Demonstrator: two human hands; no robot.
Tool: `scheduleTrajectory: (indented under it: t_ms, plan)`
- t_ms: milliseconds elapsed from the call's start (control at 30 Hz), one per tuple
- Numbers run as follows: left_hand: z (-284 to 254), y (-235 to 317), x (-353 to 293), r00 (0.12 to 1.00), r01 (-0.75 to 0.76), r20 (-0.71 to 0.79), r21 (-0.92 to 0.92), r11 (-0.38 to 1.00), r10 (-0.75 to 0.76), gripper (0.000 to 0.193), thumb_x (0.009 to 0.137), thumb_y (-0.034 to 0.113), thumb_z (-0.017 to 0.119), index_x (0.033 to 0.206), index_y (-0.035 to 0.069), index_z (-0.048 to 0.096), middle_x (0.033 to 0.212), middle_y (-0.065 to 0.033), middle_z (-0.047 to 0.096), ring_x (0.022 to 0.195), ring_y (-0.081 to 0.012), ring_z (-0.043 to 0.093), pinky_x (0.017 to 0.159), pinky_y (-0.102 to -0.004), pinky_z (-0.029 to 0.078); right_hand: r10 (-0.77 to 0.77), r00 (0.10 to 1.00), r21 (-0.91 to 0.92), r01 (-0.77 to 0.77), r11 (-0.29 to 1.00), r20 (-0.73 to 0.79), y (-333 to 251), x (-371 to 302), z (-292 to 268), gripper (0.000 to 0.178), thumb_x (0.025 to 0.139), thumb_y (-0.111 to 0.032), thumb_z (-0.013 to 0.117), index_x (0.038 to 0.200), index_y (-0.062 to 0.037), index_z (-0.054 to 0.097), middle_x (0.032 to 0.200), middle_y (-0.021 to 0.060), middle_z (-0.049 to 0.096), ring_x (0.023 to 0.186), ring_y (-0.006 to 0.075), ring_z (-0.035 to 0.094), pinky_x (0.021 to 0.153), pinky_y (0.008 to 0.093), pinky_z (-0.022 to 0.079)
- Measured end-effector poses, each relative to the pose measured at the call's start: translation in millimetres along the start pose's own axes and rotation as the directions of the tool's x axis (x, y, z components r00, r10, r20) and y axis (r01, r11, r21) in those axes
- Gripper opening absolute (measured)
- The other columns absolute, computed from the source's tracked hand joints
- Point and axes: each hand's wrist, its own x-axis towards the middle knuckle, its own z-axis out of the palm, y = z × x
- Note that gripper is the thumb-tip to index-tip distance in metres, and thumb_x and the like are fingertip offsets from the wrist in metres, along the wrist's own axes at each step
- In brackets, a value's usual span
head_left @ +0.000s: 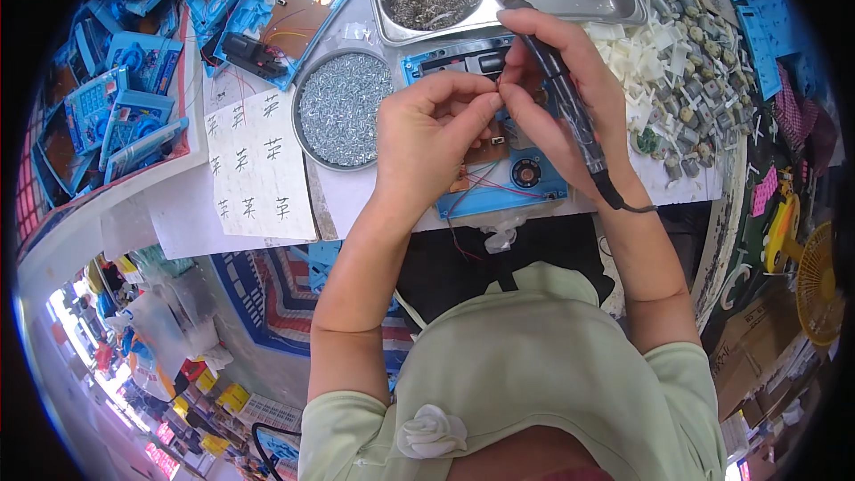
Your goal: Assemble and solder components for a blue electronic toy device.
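Observation:
My right hand [592,80] is wrapped round a black corded soldering iron [570,111], its metal shank slanting up and away to the left. The thumb and a fingertip of that hand meet the fingertips of my left hand [427,120], which are pinched together. What lies in the pinch is too small to make out. Beneath both hands is an open blue plastic housing [452,205], partly covered by them. It holds a round black speaker [525,172], a brown circuit board [485,153] and thin red wires.
Left of my hands stands a round bowl [297,116] of small metal screws, beside a paper sheet [289,187]. Behind is a steel tray [614,7] with curly metal pieces. White plastic parts and small motors [695,80] are heaped at right. Blue housings [138,116] fill the far left.

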Motion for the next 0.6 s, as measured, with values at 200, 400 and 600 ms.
scheduleTrajectory:
  t_ms: [200, 400, 600]
  plan:
    - [-3.2, 6.1, 1.4, 0.999, 0.005, 0.053, 0.135, 0.991, -0.012, 0.009, 0.093, 0.006, 0.074, 0.099, -0.001, 0.074, 0.076, 0.0013, 0.068, 0.064, -0.0024, 0.057, 0.055, -0.0183, 0.043, -0.067, 0.997, -0.021, 0.068, 0.998, 0.043, 1.2, 2.9, -2.5, 0.057, 0.084, 0.012, 0.069, 0.136, -0.0078, 0.059, 0.106, 0.0058, 0.063, 0.091, 0.0126, 0.066, 0.082, 0.0251, 0.055]
    - [-5.8, -0.1, 3.2, 0.997, -0.063, 0.04, 0.133, 0.989, 0.059, 0.007, 0.092, 0.006, 0.074, 0.097, 0.0, 0.073, 0.075, 0.0004, 0.069, 0.064, -0.0026, 0.059, 0.056, -0.0194, 0.045, -0.092, 0.995, -0.038, 0.091, 0.995, -0.041, -1.3, 3.6, -2.6, 0.058, 0.076, 0.007, 0.077, 0.129, -0.0131, 0.066, 0.095, 0.0057, 0.063, 0.081, 0.0176, 0.065, 0.072, 0.029, 0.053]
    - [-3.6, 0.6, 3.3, 0.987, -0.16, -0.005, 0.151, 0.975, 0.163, 0.008, 0.091, 0.007, 0.075, 0.094, 0.0, 0.072, 0.077, -0.0047, 0.069, 0.067, -0.0072, 0.065, 0.059, -0.0237, 0.051, -0.099, 0.995, -0.085, 0.1, 0.991, 0.015, 6.4, -0.8, -8.0, 0.059, 0.08, 0.011, 0.076, 0.133, -0.0083, 0.061, 0.105, 0.0058, 0.065, 0.087, 0.0134, 0.066, 0.076, 0.0249, 0.053]
